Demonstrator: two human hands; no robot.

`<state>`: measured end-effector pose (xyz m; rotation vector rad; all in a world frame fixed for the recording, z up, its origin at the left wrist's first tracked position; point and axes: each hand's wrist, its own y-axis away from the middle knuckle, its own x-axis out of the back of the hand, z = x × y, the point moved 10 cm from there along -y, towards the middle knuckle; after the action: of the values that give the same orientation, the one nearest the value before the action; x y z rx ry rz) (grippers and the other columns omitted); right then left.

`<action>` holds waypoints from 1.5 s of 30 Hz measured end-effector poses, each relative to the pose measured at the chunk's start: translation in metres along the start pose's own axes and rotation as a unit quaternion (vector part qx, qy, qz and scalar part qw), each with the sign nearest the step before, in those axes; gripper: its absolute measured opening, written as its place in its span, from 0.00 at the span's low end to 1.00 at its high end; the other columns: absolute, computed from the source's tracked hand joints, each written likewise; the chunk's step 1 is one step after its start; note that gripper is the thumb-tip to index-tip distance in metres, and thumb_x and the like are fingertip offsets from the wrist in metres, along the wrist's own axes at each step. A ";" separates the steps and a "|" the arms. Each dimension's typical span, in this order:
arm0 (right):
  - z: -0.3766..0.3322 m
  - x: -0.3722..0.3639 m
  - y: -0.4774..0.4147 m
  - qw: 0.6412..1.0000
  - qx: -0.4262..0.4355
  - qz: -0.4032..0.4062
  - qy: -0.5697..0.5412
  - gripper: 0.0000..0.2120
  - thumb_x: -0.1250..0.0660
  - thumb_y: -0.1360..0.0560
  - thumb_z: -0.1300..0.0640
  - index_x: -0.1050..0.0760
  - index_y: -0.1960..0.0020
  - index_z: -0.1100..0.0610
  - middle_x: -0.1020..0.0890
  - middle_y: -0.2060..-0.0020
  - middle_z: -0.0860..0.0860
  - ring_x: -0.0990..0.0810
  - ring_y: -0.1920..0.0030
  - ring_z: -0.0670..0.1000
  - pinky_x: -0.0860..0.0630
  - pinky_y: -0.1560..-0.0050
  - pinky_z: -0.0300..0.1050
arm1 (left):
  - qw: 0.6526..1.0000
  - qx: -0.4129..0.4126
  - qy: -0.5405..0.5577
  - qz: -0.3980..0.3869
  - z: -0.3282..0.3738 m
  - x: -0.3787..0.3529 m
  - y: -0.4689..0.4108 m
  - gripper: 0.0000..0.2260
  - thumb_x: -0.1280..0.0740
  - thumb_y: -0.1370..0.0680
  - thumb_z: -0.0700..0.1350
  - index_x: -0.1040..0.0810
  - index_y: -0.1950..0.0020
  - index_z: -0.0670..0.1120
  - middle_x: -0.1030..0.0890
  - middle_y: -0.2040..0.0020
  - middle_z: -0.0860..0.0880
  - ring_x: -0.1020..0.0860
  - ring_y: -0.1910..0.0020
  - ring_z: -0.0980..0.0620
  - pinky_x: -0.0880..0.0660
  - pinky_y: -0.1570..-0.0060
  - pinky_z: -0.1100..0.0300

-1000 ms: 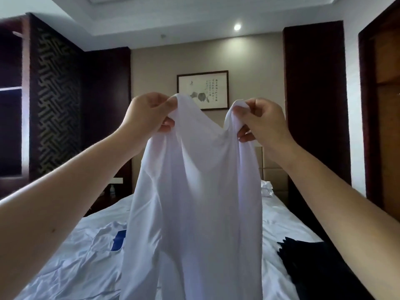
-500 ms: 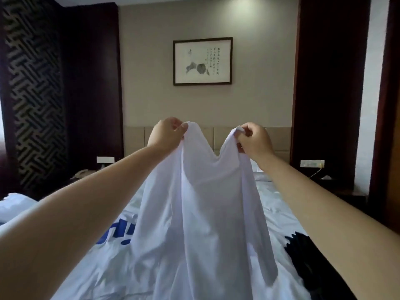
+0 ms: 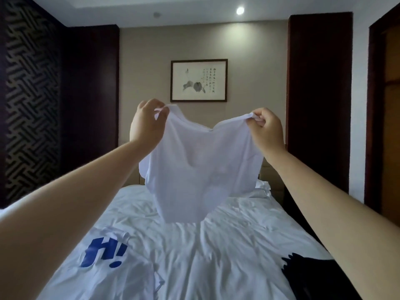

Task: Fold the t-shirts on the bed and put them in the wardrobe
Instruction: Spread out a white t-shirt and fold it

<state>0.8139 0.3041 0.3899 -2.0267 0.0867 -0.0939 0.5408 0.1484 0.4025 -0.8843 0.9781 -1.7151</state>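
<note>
We find the white t-shirt (image 3: 201, 176) held up in the air at the centre of the view, spread between both hands above the bed (image 3: 216, 245). The left hand (image 3: 149, 122), at ten o'clock from the shirt's middle, pinches one shoulder corner between thumb and curled fingers. The right hand (image 3: 266, 131), at two o'clock, pinches the other shoulder corner the same way. Both grips are closed tight on the fabric. The neckline sags in a dip between the two hands, and the body of the shirt hangs straight down. Its hem appears to hang free of the sheet, though we cannot confirm this.

On the bed, a blue-lettered t-shirt (image 3: 104, 256) lies rumpled at seven o'clock, partly under the left forearm in our view. A black garment (image 3: 313, 276) lies at five o'clock, at the bed's right edge. A pillow (image 3: 263, 188) sits at three o'clock from the held shirt, at the head of the bed. A framed picture (image 3: 198, 80) hangs on the wall at twelve o'clock, and a ceiling light (image 3: 240, 10) is lit at one o'clock.
</note>
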 end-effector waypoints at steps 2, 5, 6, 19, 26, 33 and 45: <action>0.011 0.005 0.028 0.999 -0.036 -0.024 0.025 0.02 0.33 0.25 0.60 0.26 0.55 0.55 0.23 0.61 0.47 0.26 0.60 0.43 0.33 0.63 0.27 | 0.999 0.023 -0.012 -0.024 -0.016 0.004 0.031 0.09 0.37 0.19 0.49 0.22 0.44 0.47 0.28 0.44 0.54 0.25 0.52 0.56 0.31 0.54 0.61; 0.039 0.006 0.085 0.991 -0.091 -0.078 0.064 0.03 0.32 0.26 0.60 0.25 0.56 0.53 0.22 0.60 0.48 0.25 0.58 0.47 0.33 0.62 0.36 | 0.996 0.056 -0.031 -0.061 -0.043 0.003 0.093 0.09 0.35 0.20 0.48 0.22 0.44 0.46 0.28 0.46 0.54 0.24 0.51 0.55 0.30 0.51 0.60; 0.049 0.006 0.108 0.987 -0.109 -0.095 0.072 0.03 0.32 0.26 0.60 0.24 0.56 0.53 0.22 0.60 0.49 0.25 0.57 0.48 0.34 0.62 0.37 | 0.994 0.070 -0.037 -0.078 -0.055 0.001 0.117 0.09 0.35 0.20 0.48 0.22 0.44 0.45 0.28 0.46 0.53 0.24 0.51 0.55 0.30 0.50 0.60; 0.141 0.039 0.426 0.887 -0.287 -0.309 0.186 0.04 0.29 0.27 0.58 0.22 0.59 0.52 0.20 0.53 0.50 0.19 0.53 0.49 0.25 0.55 0.43 | 0.922 0.276 -0.063 -0.263 -0.156 0.002 0.464 0.04 0.30 0.23 0.46 0.21 0.51 0.47 0.23 0.51 0.49 0.22 0.52 0.50 0.27 0.50 0.56; 0.141 0.067 0.528 0.812 -0.267 -0.425 0.297 0.04 0.33 0.26 0.54 0.24 0.59 0.49 0.22 0.53 0.47 0.22 0.52 0.51 0.31 0.59 0.42 | 0.888 0.271 -0.076 -0.363 -0.149 0.014 0.565 0.08 0.28 0.25 0.40 0.25 0.58 0.50 0.24 0.52 0.49 0.24 0.53 0.48 0.31 0.53 0.58; 0.138 0.075 0.565 0.757 -0.246 -0.502 0.339 0.04 0.36 0.25 0.57 0.27 0.57 0.50 0.23 0.54 0.45 0.23 0.55 0.51 0.32 0.63 0.42 | 0.838 0.204 -0.192 -0.468 -0.151 0.022 0.597 0.06 0.32 0.22 0.50 0.22 0.49 0.48 0.25 0.49 0.52 0.24 0.53 0.52 0.26 0.52 0.57; 0.123 0.072 0.581 0.661 -0.225 -0.608 0.377 0.06 0.35 0.28 0.59 0.26 0.59 0.48 0.21 0.53 0.47 0.23 0.52 0.52 0.32 0.58 0.40 | 0.700 0.159 -0.277 -0.639 -0.151 0.025 0.625 0.05 0.37 0.20 0.51 0.28 0.51 0.50 0.23 0.55 0.51 0.25 0.55 0.50 0.29 0.55 0.58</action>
<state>0.8866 0.1502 -0.1837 -2.0063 -0.8302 -1.9234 0.6312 0.0077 -0.2187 -1.9093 -0.5848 -2.2946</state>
